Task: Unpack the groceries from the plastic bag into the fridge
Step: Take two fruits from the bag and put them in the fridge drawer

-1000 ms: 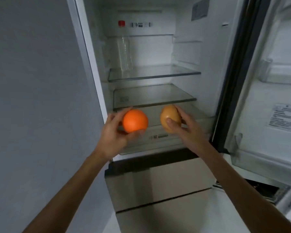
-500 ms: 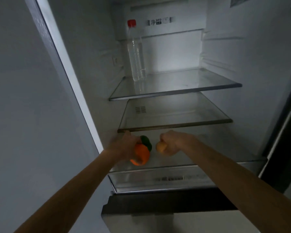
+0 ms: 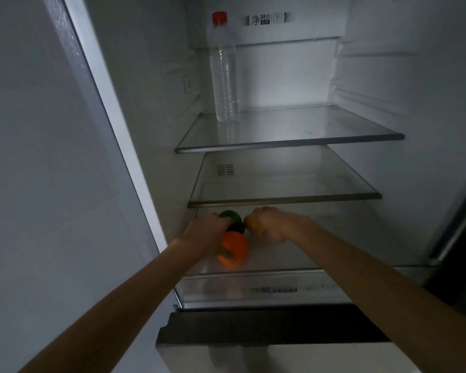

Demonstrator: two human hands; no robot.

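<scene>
Both arms reach into the open fridge (image 3: 441,103), onto its lowest glass shelf (image 3: 347,254). My left hand (image 3: 205,234) holds an orange (image 3: 236,250) low on that shelf. Just behind the orange lies a dark green fruit (image 3: 233,219), touching it. My right hand (image 3: 273,224) grips a yellow-brown fruit (image 3: 250,224), whose left end shows past my fingers. The two hands are close together under the middle shelf. The plastic bag is out of view.
A clear water bottle (image 3: 223,74) with a red cap stands at the back left of the top glass shelf (image 3: 334,125). The middle glass shelf (image 3: 293,181) sits just above my hands. A clear drawer front (image 3: 253,289) lies below the lowest shelf.
My view moved closer to the fridge. Both hands pushed the orange and the yellow-brown fruit from outside onto the lowest shelf, and a green fruit now shows behind the orange.
</scene>
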